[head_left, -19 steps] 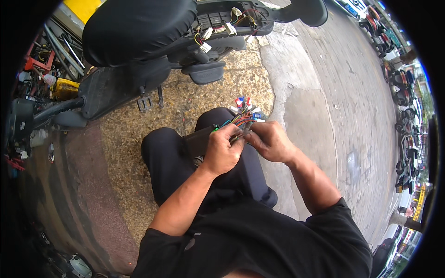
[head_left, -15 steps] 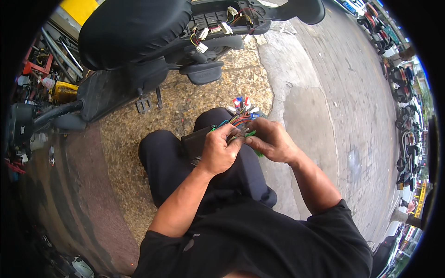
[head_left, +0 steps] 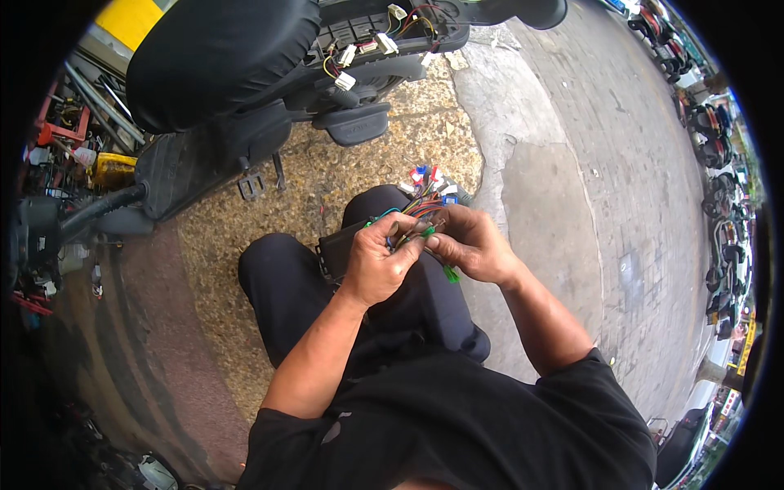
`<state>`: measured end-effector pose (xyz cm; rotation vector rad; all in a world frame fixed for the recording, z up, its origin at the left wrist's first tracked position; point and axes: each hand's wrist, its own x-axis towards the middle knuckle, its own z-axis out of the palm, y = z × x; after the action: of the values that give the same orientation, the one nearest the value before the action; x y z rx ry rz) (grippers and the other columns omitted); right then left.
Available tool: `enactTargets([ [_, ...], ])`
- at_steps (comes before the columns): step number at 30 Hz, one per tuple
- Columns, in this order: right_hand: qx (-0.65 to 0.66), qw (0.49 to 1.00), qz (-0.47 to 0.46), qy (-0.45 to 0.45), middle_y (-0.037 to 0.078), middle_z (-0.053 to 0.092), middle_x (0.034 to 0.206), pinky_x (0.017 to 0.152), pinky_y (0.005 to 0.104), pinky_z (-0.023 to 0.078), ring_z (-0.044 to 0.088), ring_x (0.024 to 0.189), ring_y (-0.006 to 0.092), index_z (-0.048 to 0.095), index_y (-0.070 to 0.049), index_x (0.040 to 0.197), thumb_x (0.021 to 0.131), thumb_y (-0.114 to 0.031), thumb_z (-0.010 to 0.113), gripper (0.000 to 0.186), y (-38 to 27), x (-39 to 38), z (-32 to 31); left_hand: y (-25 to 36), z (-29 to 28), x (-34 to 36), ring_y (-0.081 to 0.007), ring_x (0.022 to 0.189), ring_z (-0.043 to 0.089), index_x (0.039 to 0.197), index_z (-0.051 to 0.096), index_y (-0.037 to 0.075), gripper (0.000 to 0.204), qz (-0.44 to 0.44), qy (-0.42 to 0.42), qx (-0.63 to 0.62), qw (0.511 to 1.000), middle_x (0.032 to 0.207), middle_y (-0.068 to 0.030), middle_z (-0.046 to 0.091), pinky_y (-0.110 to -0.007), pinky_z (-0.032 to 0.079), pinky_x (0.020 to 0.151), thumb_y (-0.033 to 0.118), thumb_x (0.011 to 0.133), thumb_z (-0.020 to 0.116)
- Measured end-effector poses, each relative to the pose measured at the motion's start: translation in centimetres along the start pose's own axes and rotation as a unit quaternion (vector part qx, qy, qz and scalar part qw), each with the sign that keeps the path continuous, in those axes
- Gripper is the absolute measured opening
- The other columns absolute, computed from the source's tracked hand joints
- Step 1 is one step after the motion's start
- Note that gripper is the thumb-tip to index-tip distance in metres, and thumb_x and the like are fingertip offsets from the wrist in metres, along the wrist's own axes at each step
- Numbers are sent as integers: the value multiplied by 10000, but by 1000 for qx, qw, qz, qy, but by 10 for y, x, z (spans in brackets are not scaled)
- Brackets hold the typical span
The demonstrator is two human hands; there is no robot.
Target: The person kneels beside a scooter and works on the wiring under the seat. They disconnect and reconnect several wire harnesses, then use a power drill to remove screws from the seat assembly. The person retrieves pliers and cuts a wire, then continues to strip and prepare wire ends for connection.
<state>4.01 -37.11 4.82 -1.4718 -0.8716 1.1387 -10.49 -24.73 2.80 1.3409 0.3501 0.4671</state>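
Left hand [head_left: 380, 265] and right hand [head_left: 474, 245] meet (fingers pinched) above the knees.

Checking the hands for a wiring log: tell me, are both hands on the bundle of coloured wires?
Yes, the left hand and right hand both pinch the wire bundle above the knee.

i see a black scooter seat [head_left: 216, 57] at top, its open wiring bay [head_left: 384, 33] just beside it. a footrest [head_left: 353, 124] sits on the pebbled ground [head_left: 245, 220]. tools [head_left: 69, 122] clutter the left; parked scooters [head_left: 723, 204] line the right.
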Motion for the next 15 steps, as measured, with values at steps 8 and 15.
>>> enactTargets([
  [8, 85, 994, -48, 44, -8, 581, 761, 556, 222, 427, 523, 662, 55, 579, -18, 951, 935, -54, 645, 77, 0, 1, 6, 4, -3, 1, -30, 669, 497, 887, 615, 16, 53, -99, 21, 10, 995, 741, 31, 583, -222, 420, 585, -14, 844, 622],
  [15, -55, 987, -70, 136, 8, 603, 743, 580, 242, 446, 535, 663, 57, 617, -7, 912, 897, -51, 673, 73, -6, 6, 15, 9, -4, 6, -22, 602, 467, 872, 609, 16, 26, -112, 55, -19, 992, 703, 25, 564, -212, 389, 534, -7, 861, 601],
])
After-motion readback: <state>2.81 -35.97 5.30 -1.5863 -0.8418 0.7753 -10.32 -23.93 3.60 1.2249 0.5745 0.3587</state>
